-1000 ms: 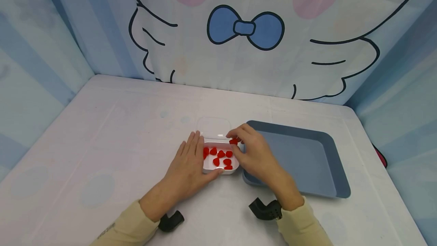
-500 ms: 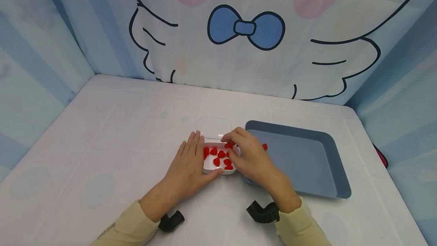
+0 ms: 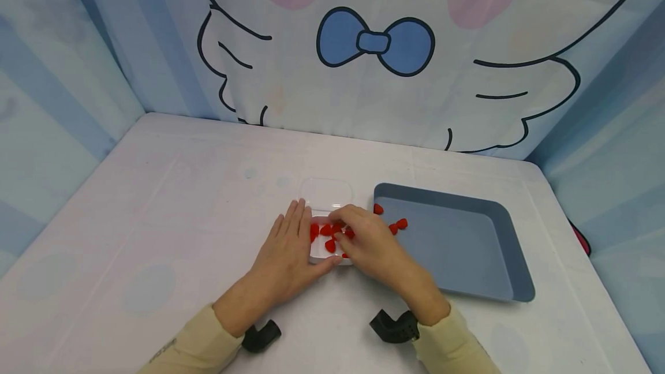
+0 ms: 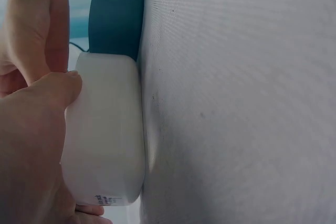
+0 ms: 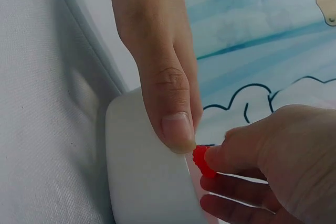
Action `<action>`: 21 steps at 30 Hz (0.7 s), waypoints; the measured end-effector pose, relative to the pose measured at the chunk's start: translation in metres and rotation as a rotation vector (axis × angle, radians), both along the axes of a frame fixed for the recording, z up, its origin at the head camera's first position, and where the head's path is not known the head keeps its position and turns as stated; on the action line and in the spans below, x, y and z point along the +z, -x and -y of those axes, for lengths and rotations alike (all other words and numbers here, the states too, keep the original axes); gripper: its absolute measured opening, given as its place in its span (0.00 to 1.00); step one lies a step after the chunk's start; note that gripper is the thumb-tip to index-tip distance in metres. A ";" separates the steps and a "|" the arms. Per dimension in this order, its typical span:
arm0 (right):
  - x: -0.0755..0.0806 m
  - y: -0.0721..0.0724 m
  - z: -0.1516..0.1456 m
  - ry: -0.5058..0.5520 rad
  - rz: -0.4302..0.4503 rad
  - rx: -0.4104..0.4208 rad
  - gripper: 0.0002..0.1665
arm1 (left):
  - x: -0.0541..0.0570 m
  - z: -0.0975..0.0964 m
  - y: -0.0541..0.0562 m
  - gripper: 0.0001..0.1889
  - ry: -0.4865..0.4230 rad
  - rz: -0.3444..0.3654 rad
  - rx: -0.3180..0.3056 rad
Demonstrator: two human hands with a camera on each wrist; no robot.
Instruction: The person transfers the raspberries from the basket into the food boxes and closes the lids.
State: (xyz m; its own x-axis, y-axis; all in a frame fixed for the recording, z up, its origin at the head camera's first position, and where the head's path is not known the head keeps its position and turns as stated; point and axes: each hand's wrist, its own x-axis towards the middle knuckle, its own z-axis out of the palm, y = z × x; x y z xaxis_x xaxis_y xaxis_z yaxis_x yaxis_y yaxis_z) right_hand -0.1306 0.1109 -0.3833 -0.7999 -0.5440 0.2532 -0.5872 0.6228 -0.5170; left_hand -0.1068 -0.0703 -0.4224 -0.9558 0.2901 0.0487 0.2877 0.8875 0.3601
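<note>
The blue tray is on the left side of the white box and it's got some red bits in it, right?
Not quite: the blue tray is on the right side of the white box, as the head view shows. It does have some red bits in it.

The white, rounded box (image 4: 107, 129) stood upright, its clear lid (image 3: 326, 192) open behind; small red pieces (image 3: 330, 246) lay scattered within. Beside it, a shallow blue-grey tray (image 3: 457, 247) lay flat, three more visible inside.
</note>
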 end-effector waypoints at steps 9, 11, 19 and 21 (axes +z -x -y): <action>-0.006 0.001 0.003 0.006 0.019 0.051 0.21 | -0.001 0.001 0.000 0.56 0.004 -0.023 -0.010; -0.006 0.001 0.003 0.008 0.027 0.056 0.21 | -0.002 0.001 0.000 0.55 0.008 -0.027 -0.012; -0.007 0.001 0.002 0.037 0.031 0.048 0.21 | -0.001 0.001 0.000 0.55 0.000 -0.021 -0.006; -0.006 0.001 0.001 0.042 0.016 0.033 0.19 | -0.001 0.000 0.000 0.56 -0.001 -0.015 -0.005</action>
State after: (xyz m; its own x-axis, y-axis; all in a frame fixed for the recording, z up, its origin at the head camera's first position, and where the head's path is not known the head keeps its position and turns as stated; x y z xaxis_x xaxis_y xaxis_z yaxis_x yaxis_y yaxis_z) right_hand -0.1319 0.1095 -0.3896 -0.7857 -0.5596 0.2637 -0.5986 0.5803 -0.5522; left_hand -0.1066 -0.0708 -0.4229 -0.9535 0.2947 0.0634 0.2974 0.8856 0.3569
